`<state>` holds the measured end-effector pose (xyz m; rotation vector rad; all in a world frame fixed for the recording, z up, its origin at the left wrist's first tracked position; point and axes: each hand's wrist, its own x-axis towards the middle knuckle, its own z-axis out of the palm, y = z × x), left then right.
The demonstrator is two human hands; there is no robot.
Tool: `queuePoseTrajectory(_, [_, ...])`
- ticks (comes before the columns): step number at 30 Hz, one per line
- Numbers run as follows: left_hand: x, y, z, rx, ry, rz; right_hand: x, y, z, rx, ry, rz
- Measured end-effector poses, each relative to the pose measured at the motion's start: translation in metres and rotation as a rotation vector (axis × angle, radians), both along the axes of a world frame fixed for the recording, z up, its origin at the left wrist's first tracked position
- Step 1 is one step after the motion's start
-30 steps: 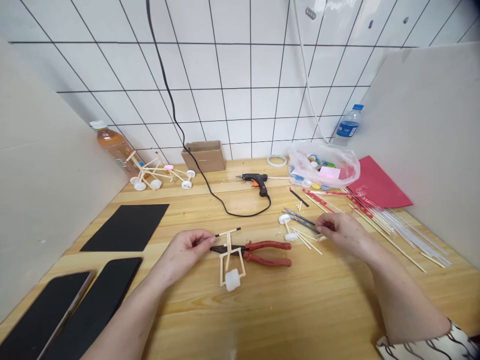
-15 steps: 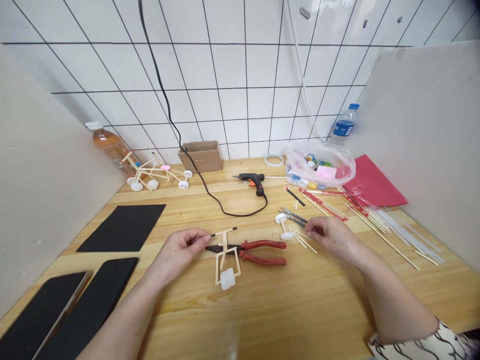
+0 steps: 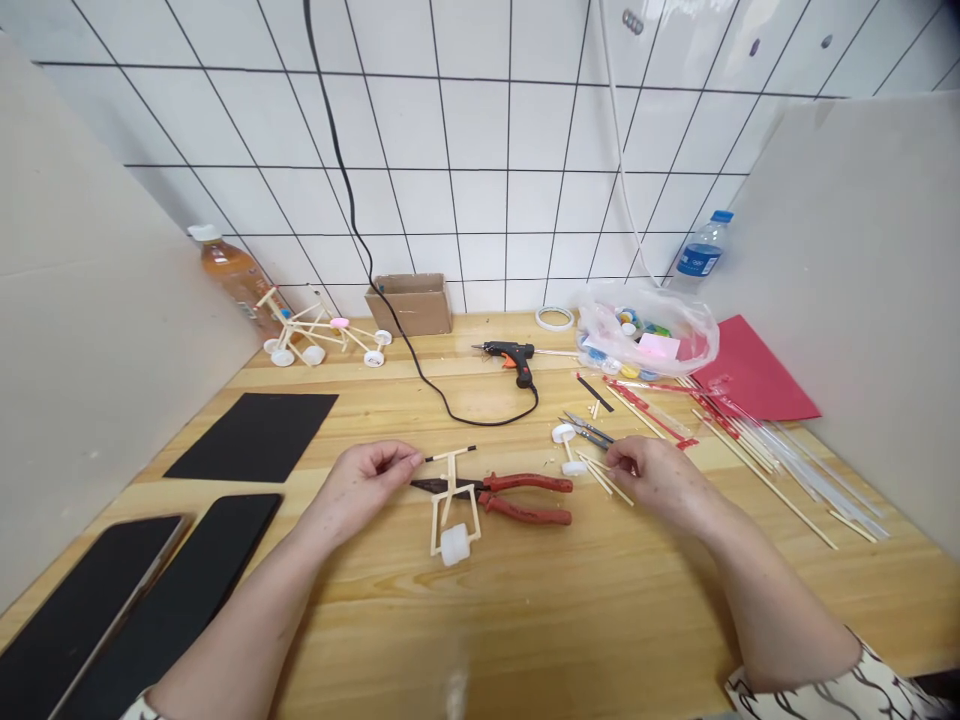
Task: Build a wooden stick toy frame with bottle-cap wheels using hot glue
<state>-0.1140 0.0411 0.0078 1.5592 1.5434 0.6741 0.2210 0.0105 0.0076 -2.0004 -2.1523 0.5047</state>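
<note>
A small wooden-stick frame with a black-tipped crossbar and a thick white wheel rests across red-handled pliers. My left hand pinches the left end of the crossbar. My right hand is closed above the handle end of small snips and some short sticks; its fingers hide whatever they grip. Just left of it lies a stick axle with a white wheel at each end.
Behind are a glue gun with a black cord, a tape roll, a cardboard box and a bag of caps. A wheeled stick model stands back left. Phones lie front left, long sticks right.
The view has shifted slightly. Both hands stay in nearly the same places, the left at the crossbar and the right by the snips and sticks.
</note>
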Motion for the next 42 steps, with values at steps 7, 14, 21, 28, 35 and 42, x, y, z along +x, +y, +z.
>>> queuePoseTrajectory(7, [-0.003, 0.003, -0.008, 0.065, -0.029, 0.009, -0.006, 0.0, -0.002, -0.001, -0.065, -0.028])
queuePoseTrajectory(14, [-0.005, 0.004, -0.012, 0.08, -0.035, 0.006, -0.004, 0.003, -0.007, -0.004, -0.086, -0.036])
queuePoseTrajectory(21, [-0.004, 0.003, -0.012, 0.08, -0.017, 0.006, -0.003, 0.005, -0.008, -0.018, -0.102, -0.06])
queuePoseTrajectory(28, [-0.005, 0.003, -0.012, 0.085, -0.015, -0.013, -0.003, 0.004, -0.007, -0.022, -0.109, -0.062])
queuePoseTrajectory(35, [-0.005, 0.003, -0.01, 0.102, -0.03, -0.016, -0.006, 0.001, -0.007, -0.03, -0.137, -0.068])
queuePoseTrajectory(42, [-0.003, 0.0, -0.007, 0.104, -0.037, -0.043, -0.012, -0.001, -0.004, -0.034, -0.14, -0.061])
